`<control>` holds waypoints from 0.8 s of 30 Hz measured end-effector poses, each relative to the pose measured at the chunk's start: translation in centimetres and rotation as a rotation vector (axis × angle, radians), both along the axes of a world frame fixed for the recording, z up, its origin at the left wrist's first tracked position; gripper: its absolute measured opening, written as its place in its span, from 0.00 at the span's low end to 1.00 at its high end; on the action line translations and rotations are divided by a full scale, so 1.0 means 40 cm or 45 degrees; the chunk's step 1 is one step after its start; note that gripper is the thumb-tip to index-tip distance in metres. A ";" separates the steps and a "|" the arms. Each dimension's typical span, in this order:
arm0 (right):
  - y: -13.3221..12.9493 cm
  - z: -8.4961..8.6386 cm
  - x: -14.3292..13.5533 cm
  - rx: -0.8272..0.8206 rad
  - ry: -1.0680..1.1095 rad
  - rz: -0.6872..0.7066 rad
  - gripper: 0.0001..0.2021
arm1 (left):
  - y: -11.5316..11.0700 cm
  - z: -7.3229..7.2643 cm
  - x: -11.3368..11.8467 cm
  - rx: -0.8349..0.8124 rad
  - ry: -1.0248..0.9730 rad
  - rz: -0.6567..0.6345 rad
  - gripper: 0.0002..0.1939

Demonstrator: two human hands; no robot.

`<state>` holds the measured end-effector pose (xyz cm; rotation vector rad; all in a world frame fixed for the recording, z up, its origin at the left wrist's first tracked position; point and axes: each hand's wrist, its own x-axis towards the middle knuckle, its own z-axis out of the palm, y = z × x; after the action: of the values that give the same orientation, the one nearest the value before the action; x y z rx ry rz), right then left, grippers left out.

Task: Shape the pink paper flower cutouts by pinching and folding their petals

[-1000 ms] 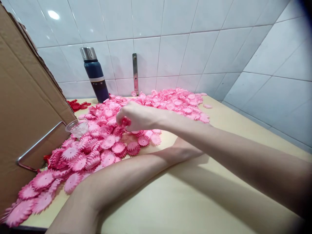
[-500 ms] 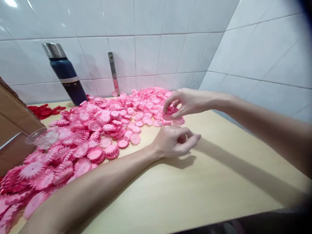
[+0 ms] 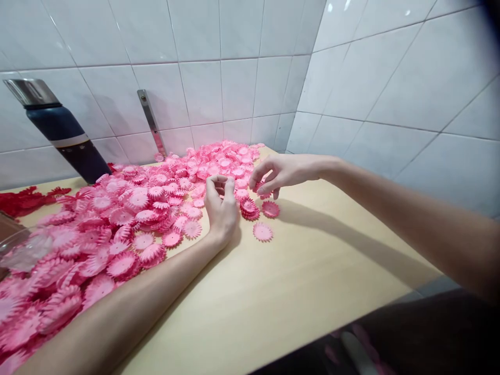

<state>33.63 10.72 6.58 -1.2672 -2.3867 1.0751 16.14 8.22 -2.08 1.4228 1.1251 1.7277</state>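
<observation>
Pink scalloped discs (image 3: 142, 200) lie heaped across the left and back of the pale wooden table (image 3: 250, 291). My left hand (image 3: 222, 205) rests at the right edge of the heap, fingers curled together; what they hold, if anything, is hidden. Just to its right, my right hand (image 3: 269, 177) hovers palm down over a few pink discs, its fingers bent and pointing down, with thumb and forefinger near a disc. Whether it grips that disc is unclear. One single disc (image 3: 263, 232) lies flat on the wood in front of the hands, with another (image 3: 271, 209) behind it.
A dark blue bottle (image 3: 66, 133) with a steel cap stands at the back left, beside red pieces (image 3: 25, 200). A clear plastic container (image 3: 27, 250) sits at the left edge. Tiled walls and a metal bracket (image 3: 151, 122) bound the back.
The view has turned rightward. My left hand has moved from the bare wood to the heap's edge, its fingers now pointing away. A separate disc now shows in front of the hands.
</observation>
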 end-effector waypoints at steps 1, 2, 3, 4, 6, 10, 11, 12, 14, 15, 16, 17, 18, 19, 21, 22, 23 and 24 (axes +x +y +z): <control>0.002 0.002 -0.001 0.001 -0.005 -0.015 0.11 | 0.005 -0.003 0.000 -0.022 0.002 0.017 0.05; 0.004 0.004 -0.003 0.014 -0.010 -0.035 0.11 | 0.009 -0.006 0.000 -0.046 0.002 0.023 0.05; 0.005 0.005 -0.006 0.043 -0.015 -0.056 0.12 | 0.013 -0.009 0.000 -0.070 0.001 0.020 0.05; 0.006 0.006 -0.010 0.087 -0.021 -0.076 0.12 | 0.017 -0.011 -0.001 -0.093 -0.002 0.012 0.05; 0.008 0.007 -0.019 0.192 -0.042 -0.113 0.14 | 0.022 -0.016 -0.001 -0.128 -0.013 0.004 0.05; 0.015 0.003 -0.035 0.264 -0.065 -0.180 0.14 | 0.025 -0.019 -0.002 -0.144 0.015 0.027 0.07; 0.016 0.001 -0.038 0.258 -0.043 -0.197 0.14 | 0.025 -0.019 -0.002 -0.130 0.031 0.037 0.08; 0.018 -0.002 -0.040 0.251 -0.011 -0.211 0.13 | 0.025 -0.019 -0.002 -0.110 0.046 0.043 0.09; 0.019 -0.007 -0.042 0.247 0.070 -0.229 0.14 | 0.022 -0.017 -0.001 -0.073 0.054 0.023 0.10; 0.018 -0.011 -0.042 0.246 0.117 -0.230 0.14 | 0.020 -0.015 -0.001 -0.064 0.047 -0.010 0.10; 0.016 -0.014 -0.041 0.246 0.169 -0.228 0.15 | 0.018 -0.014 0.000 -0.062 0.035 -0.055 0.09; 0.014 -0.019 -0.039 0.248 0.226 -0.227 0.16 | 0.015 -0.012 0.001 -0.059 0.023 -0.107 0.09; 0.010 -0.025 -0.037 0.252 0.286 -0.229 0.16 | 0.013 -0.010 0.001 -0.051 0.012 -0.155 0.09; 0.007 -0.034 -0.035 0.252 0.351 -0.235 0.16 | 0.010 -0.008 0.001 -0.042 0.008 -0.195 0.09; -0.001 -0.057 -0.029 0.221 0.495 -0.252 0.15 | 0.006 -0.004 0.001 -0.022 0.007 -0.251 0.09; -0.005 -0.073 -0.027 0.196 0.572 -0.269 0.15 | 0.004 -0.003 0.000 -0.014 0.004 -0.275 0.09; -0.007 -0.090 -0.026 0.175 0.647 -0.289 0.14 | 0.002 -0.001 0.000 -0.007 -0.003 -0.298 0.09; -0.009 -0.109 -0.026 0.182 0.722 -0.317 0.14 | 0.001 0.000 0.001 -0.003 -0.012 -0.320 0.10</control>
<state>32.60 10.38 2.21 -1.0066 -1.7967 1.0009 16.18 8.26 -2.08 1.4840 0.9002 1.5534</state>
